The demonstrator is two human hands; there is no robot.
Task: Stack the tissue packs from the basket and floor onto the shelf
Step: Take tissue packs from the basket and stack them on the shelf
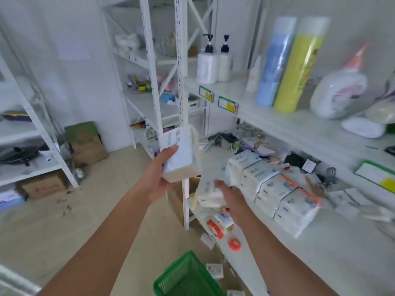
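White-wrapped and clear of everything, the pack [181,154] is in the left hand [164,180], up in the air just left of the post [186,210] at the shelf's corner. Its long axis runs away from the person and tilts a little upward. The thumb lies across its near top face and the fingers wrap beneath, closed round the pack's width.

On the shelf [331,253], the row [271,184] of packs already set down lies to the right of that pack and lower, beyond the post. To join it, I judge, the pack must travel right, down and past the post, then turn to match the row's line.

Between the two is the right hand [233,201], the nearer one to the row. It grips a bundle [210,194] of packs at the shelf's front corner, just beside the row's near end. The view is blurred there, but the fingers look curled round the bundle, not spread flat.

Below, the green basket [186,278] stands on the floor [85,221], with loose packs [214,271] beside it, not yet picked up.
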